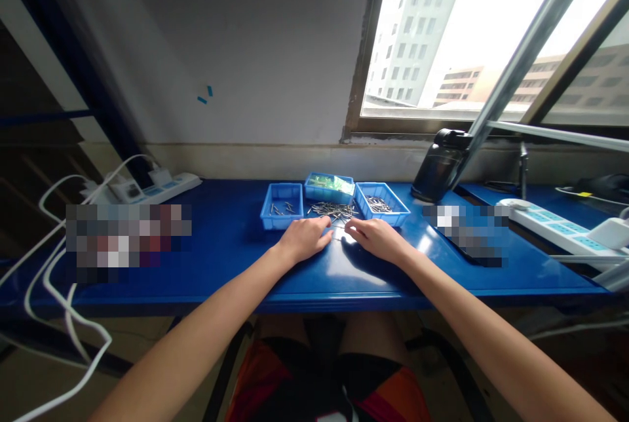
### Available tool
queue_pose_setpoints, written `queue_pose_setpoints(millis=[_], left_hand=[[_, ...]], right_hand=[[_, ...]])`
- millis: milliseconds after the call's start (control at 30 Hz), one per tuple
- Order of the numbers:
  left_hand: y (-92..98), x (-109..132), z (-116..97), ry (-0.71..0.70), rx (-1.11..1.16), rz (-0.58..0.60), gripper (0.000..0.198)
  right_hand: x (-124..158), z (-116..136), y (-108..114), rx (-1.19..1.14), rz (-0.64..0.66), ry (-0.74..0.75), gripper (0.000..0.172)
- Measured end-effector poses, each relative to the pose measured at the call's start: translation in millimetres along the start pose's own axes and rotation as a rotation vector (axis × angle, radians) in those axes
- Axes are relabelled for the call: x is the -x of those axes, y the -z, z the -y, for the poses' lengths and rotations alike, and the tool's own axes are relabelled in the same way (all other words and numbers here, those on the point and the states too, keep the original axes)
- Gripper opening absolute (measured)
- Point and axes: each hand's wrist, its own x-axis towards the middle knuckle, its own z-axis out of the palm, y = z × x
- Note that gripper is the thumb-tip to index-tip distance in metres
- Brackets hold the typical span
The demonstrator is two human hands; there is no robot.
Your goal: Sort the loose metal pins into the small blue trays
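A loose pile of thin, short metal pins (334,210) lies on the blue table, just beyond both hands. My left hand (307,239) rests at the pile's near left edge, its fingers curved and the thumb apart from the index finger. My right hand (377,237) is opposite, fingertips drawn together in a pinch; whatever they hold is too small to make out. A few pins lie in the left blue bin (266,220). Many more fill part of the right blue bin (397,217). Behind the pile, another blue bin (314,195) holds a green-and-clear plastic packet (330,183).
A black bottle-like object (439,166) stands at the back right near the window. White power strips lie at the left (170,187) and right (555,228), with loose white cables (49,278) on the left. Blurred-out items lie on both sides of the blue table (226,265).
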Motion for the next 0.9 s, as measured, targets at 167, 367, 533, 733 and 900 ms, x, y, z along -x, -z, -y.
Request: queue_pose_setpoints(millis=[167, 367, 533, 733, 900], left_hand=[[-3.0, -0.7, 2.9, -0.006, -0.004, -0.009, 0.026], [-6.2, -1.5, 5.1, -0.071, -0.022, -0.012, 0.023], [-7.6, -1.5, 5.6, -0.107, -0.018, -0.037, 0.02], [-9.9, -1.9, 6.9, -0.168, -0.021, -0.087, 0.016], [-9.9, -2.1, 6.8, -0.17, -0.014, -0.093, 0.013]], right_hand=[[-0.1, 0.0, -0.4, -0.012, 0.003, -0.011, 0.032], [0.4, 1.7, -0.1, -0.02, -0.006, 0.008, 0.032], [-0.2, 3.4, 0.0, -0.039, 0.002, 0.035, 0.032], [-0.1, 4.4, -0.5, -0.075, -0.011, 0.104, 0.028], [-0.4, 3.6, -1.7, -0.061, -0.017, 0.099, 0.026]])
